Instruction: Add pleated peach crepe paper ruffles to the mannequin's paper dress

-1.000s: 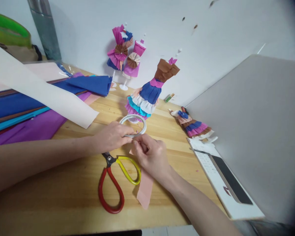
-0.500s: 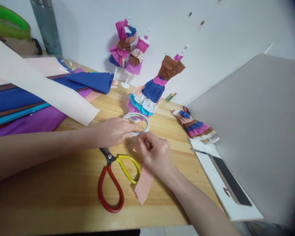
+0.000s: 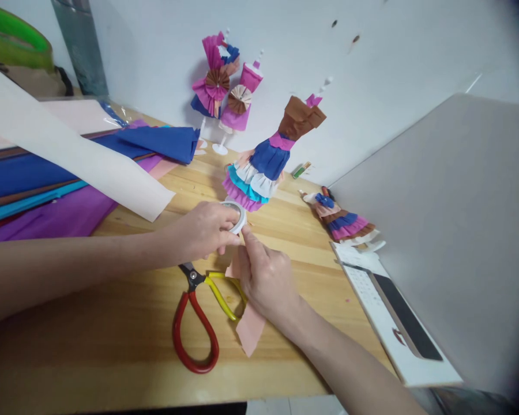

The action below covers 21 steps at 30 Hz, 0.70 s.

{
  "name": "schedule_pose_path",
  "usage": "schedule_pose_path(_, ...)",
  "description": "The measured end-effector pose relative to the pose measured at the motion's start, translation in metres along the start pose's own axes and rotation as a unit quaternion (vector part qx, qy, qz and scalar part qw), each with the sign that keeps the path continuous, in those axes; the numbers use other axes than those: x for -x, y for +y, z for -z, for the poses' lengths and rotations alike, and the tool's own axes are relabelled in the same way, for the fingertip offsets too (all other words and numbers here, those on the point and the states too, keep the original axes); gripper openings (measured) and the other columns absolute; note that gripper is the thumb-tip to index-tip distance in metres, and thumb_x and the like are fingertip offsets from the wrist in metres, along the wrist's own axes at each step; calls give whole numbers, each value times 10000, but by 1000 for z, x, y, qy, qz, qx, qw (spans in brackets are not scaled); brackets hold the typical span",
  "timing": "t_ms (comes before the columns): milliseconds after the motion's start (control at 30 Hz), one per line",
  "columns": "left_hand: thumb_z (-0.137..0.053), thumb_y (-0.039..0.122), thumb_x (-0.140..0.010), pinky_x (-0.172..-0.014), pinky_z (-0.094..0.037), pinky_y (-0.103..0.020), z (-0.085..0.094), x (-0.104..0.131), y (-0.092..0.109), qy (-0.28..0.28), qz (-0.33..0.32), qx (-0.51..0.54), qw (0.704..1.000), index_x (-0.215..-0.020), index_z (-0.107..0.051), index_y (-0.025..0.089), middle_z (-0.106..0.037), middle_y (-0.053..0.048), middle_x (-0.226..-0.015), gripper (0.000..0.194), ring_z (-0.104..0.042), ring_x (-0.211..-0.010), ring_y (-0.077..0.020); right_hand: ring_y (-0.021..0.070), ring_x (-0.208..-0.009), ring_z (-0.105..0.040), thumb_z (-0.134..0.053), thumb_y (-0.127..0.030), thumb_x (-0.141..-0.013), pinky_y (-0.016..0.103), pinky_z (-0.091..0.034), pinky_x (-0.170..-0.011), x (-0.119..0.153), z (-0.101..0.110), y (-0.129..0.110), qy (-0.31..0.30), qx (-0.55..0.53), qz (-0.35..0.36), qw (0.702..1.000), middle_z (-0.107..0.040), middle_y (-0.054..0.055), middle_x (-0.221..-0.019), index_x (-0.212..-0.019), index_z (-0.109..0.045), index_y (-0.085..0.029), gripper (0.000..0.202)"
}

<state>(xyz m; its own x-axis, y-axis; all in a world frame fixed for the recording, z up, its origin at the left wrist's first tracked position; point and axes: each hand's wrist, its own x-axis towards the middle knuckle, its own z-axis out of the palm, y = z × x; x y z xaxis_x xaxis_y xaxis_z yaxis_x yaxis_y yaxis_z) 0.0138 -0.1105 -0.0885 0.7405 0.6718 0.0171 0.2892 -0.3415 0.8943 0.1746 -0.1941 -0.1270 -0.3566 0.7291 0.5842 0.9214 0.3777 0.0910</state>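
My left hand (image 3: 210, 229) grips a white roll of tape (image 3: 241, 219), its fingers through and around the ring. Close beside it, my right hand (image 3: 266, 271) is over a pink paper strip (image 3: 251, 329), its index fingertip at the lower edge of the roll. The other right fingers are curled and partly hidden, with the strip showing on both sides of the hand. Scissors with one red and one yellow handle (image 3: 196, 334) lie below my left hand, partly covering nothing but wood; the strip lies by the yellow handle.
Colored paper sheets (image 3: 147, 144) and a long pale strip (image 3: 90, 155) lie at left. Behind the hands stands a layered paper dress (image 3: 270, 158), with two smaller dressed forms (image 3: 240, 101) near the wall. Another dress (image 3: 343, 219) and a white board (image 3: 393, 311) are at right.
The tape roll has tilted and shifted left in my left hand. My right hand has moved slightly left and down, its index finger now extended to the roll. The pink strip has shifted slightly.
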Motion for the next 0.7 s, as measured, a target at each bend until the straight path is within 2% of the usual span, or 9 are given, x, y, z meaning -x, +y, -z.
schedule_pose_path(33, -542, 163, -786, -484, -377, -195, 0, 0, -2, -5, 2, 16, 1000, -766, -580, 155, -522, 53, -566, 43, -529, -522, -87, 151, -427, -558, -326, -133, -922, 248, -343, -408, 0, 0, -2, -5, 9, 9, 1000, -648, 52, -580, -1203, -565, 4, 394)
schedule_pose_path(167, -520, 183, -769, -423, -410, -179, 0, -5, -15, -18, 4, 78, 997, -878, -626, 145, -627, -7, -731, 157, -581, -590, -112, 142, -401, -514, -320, -138, -903, 250, -308, -391, 3, 0, -6, -51, 18, 7, 999, -626, 31, -553, -1300, -487, 37, 466)
schedule_pose_path(333, -530, 235, -796, -464, -452, -175, -1, -9, -25, -31, -6, 108, 994, -967, -631, 148, -670, -28, -821, 217, -628, -691, -132, 154, -421, -524, -335, -132, -901, 251, -310, -394, 8, 1, -7, -79, 9, -1, 997, -634, 33, -569, -1388, -385, 56, 525)
schedule_pose_path(433, -507, 197, -816, -534, -450, -197, -1, -7, -23, 9, -37, 29, 999, -962, -659, 152, -689, -20, -844, 215, -616, -702, -127, 159, -419, -542, -352, -140, -898, 250, -312, -394, 7, 4, -7, -82, -11, -14, 996, -649, 42, -585, -1376, -426, 35, 515)
schedule_pose_path(533, -517, 161, -824, -667, -459, -234, 0, -6, -23, 57, -96, -85, 990, -932, -695, 160, -709, -16, -862, 208, -623, -777, -143, 165, -449, -582, -382, -185, -914, 250, -358, -424, 4, 9, -7, -99, -43, -53, 993, -675, 53, -621, -1346, -489, -5, 480)
schedule_pose_path(700, -508, 179, -881, -798, -443, -256, 1, -7, -27, 75, -148, -156, 974, -1007, -715, 188, -739, -11, -955, 242, -642, -873, -157, 149, -464, -582, -438, -221, -914, 247, -419, -475, 0, 14, 0, -84, -104, -101, 986, -666, 41, -626, -1227, -590, -45, 390)
